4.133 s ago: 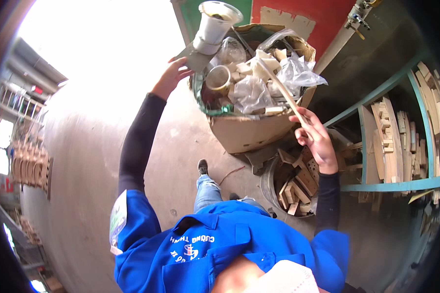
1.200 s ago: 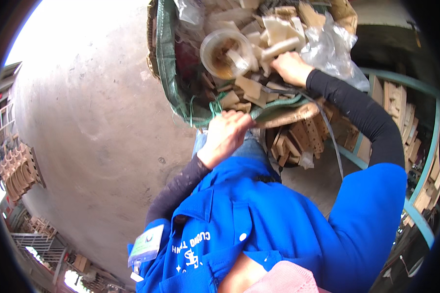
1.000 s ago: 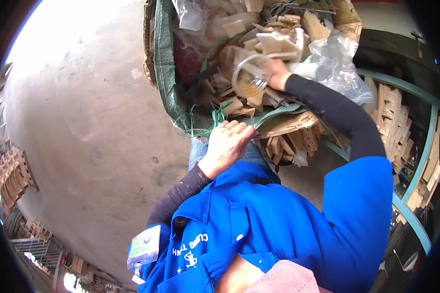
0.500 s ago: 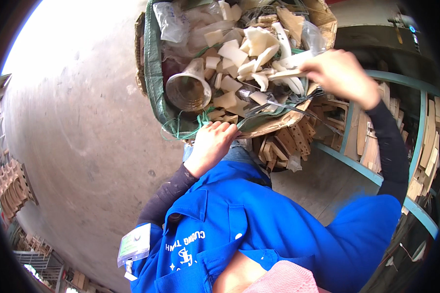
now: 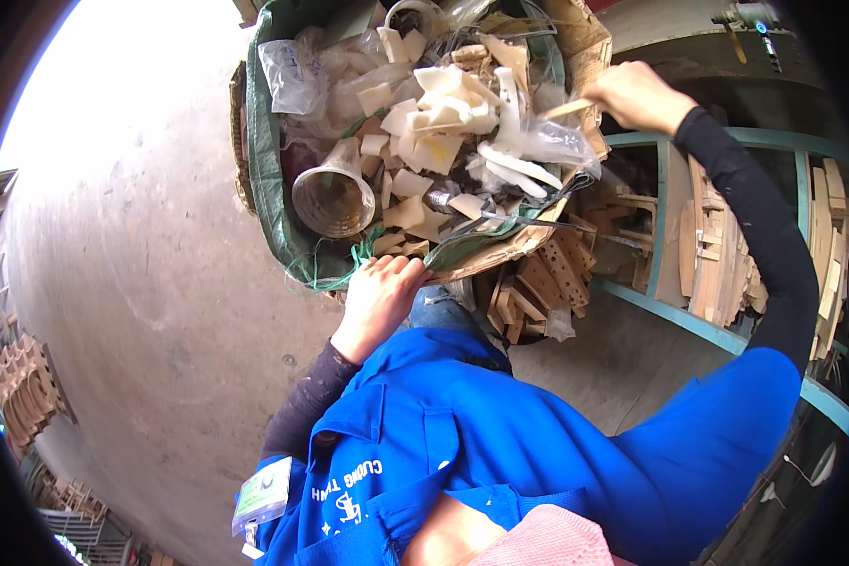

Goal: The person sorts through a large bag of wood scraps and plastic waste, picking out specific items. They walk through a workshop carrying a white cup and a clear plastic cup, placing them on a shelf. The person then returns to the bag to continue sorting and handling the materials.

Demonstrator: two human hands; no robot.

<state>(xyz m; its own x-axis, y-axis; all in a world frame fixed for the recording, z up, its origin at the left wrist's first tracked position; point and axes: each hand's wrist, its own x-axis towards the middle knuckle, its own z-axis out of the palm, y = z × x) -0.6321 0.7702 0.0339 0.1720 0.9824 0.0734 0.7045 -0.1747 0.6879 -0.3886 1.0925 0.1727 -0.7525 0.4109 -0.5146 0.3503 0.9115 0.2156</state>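
A cardboard box [image 5: 514,243] lined with a green woven bag [image 5: 272,170] is in front of me, filled with scraps. My left hand [image 5: 379,304] is closed over its near rim, gripping the edge of the liner. My right hand [image 5: 640,96] is above the right side of the box, its fingers wrapped round a thin pale wooden stick [image 5: 564,109] that points left over the scraps. Below the stick's tip lie a clear plastic bag [image 5: 558,143] and white foam strips [image 5: 519,172]. More white foam pieces [image 5: 451,102] fill the middle, and a clear plastic cup [image 5: 334,200] lies tipped at the near left.
Right of me stands a teal metal rack [image 5: 670,316] holding wooden parts [image 5: 719,255]. Drilled wooden pieces [image 5: 549,281] are stacked just beyond my legs, beside the box. Curved wooden parts [image 5: 30,382] stand at the far left on the concrete floor [image 5: 160,311].
My right hand has risen and drawn away from the scraps with the stick. Foam pieces in the middle and right have shifted. The box sits farther left in view, my left hand still on its rim.
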